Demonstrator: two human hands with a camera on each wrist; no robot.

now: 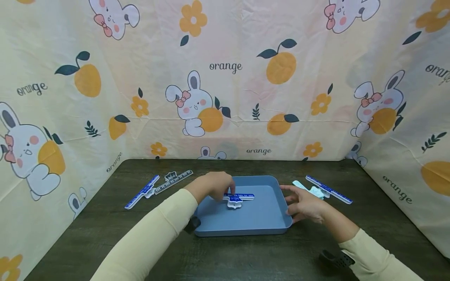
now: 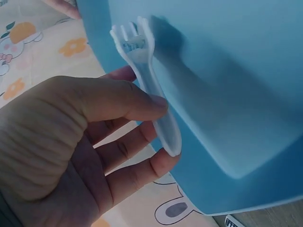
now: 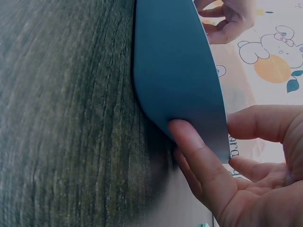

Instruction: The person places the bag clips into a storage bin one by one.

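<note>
A ruler-shaped clip (image 1: 246, 196) with a blue strip and a blue star hangs or lies over the blue tray (image 1: 253, 222). My left hand (image 1: 218, 185) pinches the clip at its left end. In the left wrist view the clip (image 2: 168, 132) appears pale and narrow, between thumb and fingers, its shadow falling on the tray floor. My right hand (image 1: 304, 205) holds the tray's right side. From the right wrist, fingers of that hand (image 3: 255, 175) show against the tray's outer wall (image 3: 180, 71) and at its rim.
Left of the tray lie a blue ruler clip (image 1: 142, 192) and a grey ruler clip (image 1: 175, 181). To its right, close behind my right hand, are a mint-coloured clip (image 1: 316, 191) and another blue ruler clip (image 1: 337, 194). A printed cloth (image 1: 246, 97) surrounds the dark wooden table (image 1: 225, 257).
</note>
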